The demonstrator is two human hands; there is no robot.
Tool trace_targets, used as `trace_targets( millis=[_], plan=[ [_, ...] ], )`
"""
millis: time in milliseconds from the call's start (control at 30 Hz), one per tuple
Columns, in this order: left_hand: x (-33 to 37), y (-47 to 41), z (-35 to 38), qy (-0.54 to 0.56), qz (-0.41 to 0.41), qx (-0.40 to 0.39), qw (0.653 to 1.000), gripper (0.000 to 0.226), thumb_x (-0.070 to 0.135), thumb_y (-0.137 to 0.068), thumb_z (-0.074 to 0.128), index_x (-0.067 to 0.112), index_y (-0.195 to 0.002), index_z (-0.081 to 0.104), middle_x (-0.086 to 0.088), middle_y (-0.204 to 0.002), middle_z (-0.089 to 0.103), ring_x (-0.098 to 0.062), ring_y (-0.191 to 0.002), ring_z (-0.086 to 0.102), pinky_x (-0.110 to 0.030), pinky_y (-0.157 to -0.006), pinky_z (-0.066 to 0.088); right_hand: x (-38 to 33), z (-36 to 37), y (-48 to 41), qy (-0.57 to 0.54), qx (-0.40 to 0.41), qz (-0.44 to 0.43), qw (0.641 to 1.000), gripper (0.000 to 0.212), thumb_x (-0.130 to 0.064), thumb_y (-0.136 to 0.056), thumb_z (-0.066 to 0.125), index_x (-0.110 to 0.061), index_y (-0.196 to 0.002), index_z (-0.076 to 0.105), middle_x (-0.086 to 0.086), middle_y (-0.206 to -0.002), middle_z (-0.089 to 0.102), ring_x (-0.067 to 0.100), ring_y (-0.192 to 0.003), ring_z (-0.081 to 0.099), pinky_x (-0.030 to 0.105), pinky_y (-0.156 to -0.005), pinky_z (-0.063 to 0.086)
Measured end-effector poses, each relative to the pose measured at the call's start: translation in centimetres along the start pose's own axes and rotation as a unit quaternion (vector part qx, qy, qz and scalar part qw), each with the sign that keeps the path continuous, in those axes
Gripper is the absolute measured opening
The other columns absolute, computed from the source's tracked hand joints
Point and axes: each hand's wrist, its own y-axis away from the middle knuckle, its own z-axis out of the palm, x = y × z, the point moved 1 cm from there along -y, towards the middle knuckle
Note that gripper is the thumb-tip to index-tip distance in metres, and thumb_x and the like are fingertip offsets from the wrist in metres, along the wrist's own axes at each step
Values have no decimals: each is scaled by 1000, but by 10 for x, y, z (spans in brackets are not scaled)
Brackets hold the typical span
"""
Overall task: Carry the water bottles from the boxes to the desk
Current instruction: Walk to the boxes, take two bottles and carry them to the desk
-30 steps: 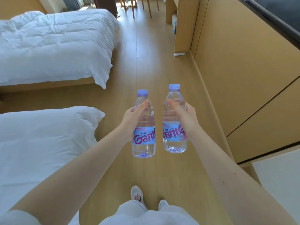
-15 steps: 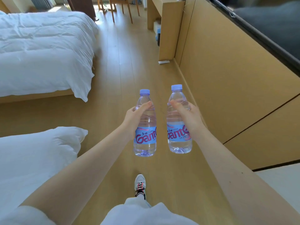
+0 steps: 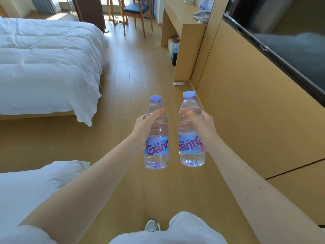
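Both bottles have advanced toward the desk since the earlier frame; the far bed and the chair now show more fully.
Left hand grips the left bottle, thumb and fingers curled round its upper body; right hand grips the right bottle likewise. Each bottle is upright, capped, held side by side but apart above the wooden floor, with the desk well ahead on the right.

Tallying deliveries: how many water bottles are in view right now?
2: left bottle in the left hand, right bottle in the right hand. A blurry shape on the desk may be another.
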Motion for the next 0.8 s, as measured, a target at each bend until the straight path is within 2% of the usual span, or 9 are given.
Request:
trace_targets(
  millis=[133,200,300,400,500,567,667,800],
  plan=[
    [14,-29,-9,11,-11,19,1000,22,35,-86,68,13,-90,65,-4,-69,73,-19,-55,68,-25,-55,55,-9,12,-37,-7,-16,5,1000,43,-33,-85,71,-2,-113,63,13,-96,74,26,-79,74,29,-65,58],
    [21,-46,-13,18,-15,33,999,24,34,-86,68,11,-91,66,-4,-68,73,-18,-54,68,-24,-51,54,-12,19,-58,-7,-28,10,1000,39,-34,-86,70,-4,-111,64,12,-96,74,27,-79,74,27,-63,57],
    [33,-77,-18,18,-19,60,998,24,35,-86,67,11,-89,65,-3,-64,71,-16,-50,67,-22,-46,52,-12,29,-101,-21,-40,11,999,41,-32,-85,71,-1,-112,63,13,-94,74,26,-77,73,32,-67,57],
    [50,-117,-17,7,-17,80,997,28,37,-87,66,11,-96,63,-3,-66,72,-17,-52,68,-23,-47,53,-17,37,-152,-19,-56,11,998,40,-30,-86,71,1,-110,64,14,-95,74,26,-76,73,33,-66,59],
    [71,-161,-9,-3,-16,91,996,30,37,-87,66,10,-101,63,-5,-69,73,-18,-55,69,-25,-49,55,-25,40,-208,-15,-71,7,997,42,-37,-81,74,-4,-106,64,13,-98,73,29,-82,73,48,-82,59],
    [87,-188,1,-13,-19,95,995,31,37,-87,66,10,-102,63,-6,-72,73,-20,-57,70,-26,-51,55,-34,39,-244,-10,-74,9,997,53,-47,-71,77,-6,-103,63,11,-99,73,29,-83,73,53,-85,56],
    [111,-232,17,-25,-13,96,995,32,36,-88,65,9,-105,62,-7,-73,73,-21,-58,70,-27,-53,56,-46,32,-297,-11,-79,15,997,60,-52,-64,77,-8,-102,66,8,-95,74,28,-83,73,54,-85,56],
    [130,-282,33,-39,-15,106,993,37,37,-88,64,8,-111,61,-7,-76,74,-22,-63,71,-29,-57,56,-57,23,-357,-26,-80,16,996,55,-44,-73,77,-3,-105,62,12,-98,73,28,-81,73,49,-83,58]
  ],
)
